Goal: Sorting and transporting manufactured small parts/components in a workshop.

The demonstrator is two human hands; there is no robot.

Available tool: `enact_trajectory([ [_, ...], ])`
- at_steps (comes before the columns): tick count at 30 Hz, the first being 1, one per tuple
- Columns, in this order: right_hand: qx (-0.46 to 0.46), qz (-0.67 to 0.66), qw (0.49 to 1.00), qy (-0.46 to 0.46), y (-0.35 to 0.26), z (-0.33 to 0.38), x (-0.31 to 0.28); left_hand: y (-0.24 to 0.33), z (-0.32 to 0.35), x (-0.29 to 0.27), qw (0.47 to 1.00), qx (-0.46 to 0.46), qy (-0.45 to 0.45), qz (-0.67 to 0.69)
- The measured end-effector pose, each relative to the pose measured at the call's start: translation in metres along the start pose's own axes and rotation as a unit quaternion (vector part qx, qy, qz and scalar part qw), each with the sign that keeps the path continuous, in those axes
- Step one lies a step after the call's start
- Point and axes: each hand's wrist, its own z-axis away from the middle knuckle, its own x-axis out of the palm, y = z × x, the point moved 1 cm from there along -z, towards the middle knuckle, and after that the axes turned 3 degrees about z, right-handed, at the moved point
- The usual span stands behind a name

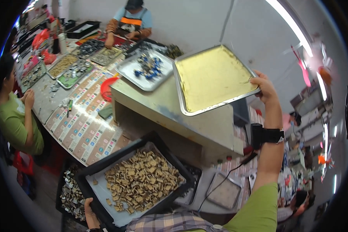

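My right hand [263, 87] is raised at the right, its fingers closed on the edge of a metal tray [210, 79] lined with pale yellow. That tray is tilted, and no parts lie on its lining. Low at the left, my left hand [89, 212] grips the side of a black plastic tray [114, 155]. On the white liner inside that tray lies a heap of small tan and dark-brown pieces [143, 179]. A black device on a strap [265, 135] goes round my right wrist, with a cable hanging from it.
A pale stand [162, 102] ahead bears a metal tray [158, 79] of blue and silver pieces. Another black tray [69, 193] of metallic pieces sits low left. A person in green [19, 120] stands left; another person [133, 23] works across the table [85, 131].
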Motion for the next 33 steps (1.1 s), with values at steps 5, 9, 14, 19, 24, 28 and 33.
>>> enact_trajectory([
  [5, -0.053, -0.159, 0.980, 0.106, 0.064, 0.127, -0.079, -0.016, -0.061, -0.031, 0.983, -0.042, -0.147, -0.097],
  [9, -0.015, -0.106, 0.954, 0.281, 0.132, 0.267, -0.128, -0.011, -0.056, -0.024, 0.977, -0.043, -0.210, -0.018],
  [14, 0.056, -0.114, 0.890, 0.438, 0.267, 0.447, -0.166, -0.009, -0.065, -0.031, 0.981, -0.048, -0.166, -0.089],
  [19, 0.242, -0.298, 0.859, 0.339, 0.377, 0.562, -0.136, -0.002, -0.066, -0.029, 0.973, -0.059, -0.154, -0.161],
  [24, 0.293, -0.376, 0.820, 0.317, 0.461, 0.575, -0.073, 0.009, -0.104, -0.046, 0.968, -0.052, -0.145, -0.200],
  [28, 0.319, -0.471, 0.759, 0.318, 0.513, 0.543, -0.019, 0.011, -0.082, -0.040, 0.963, 0.017, -0.135, -0.234],
  [33, 0.315, -0.384, 0.803, 0.330, 0.471, 0.533, 0.010, -0.025, -0.035, -0.030, 0.789, 0.459, -0.117, -0.391],
])
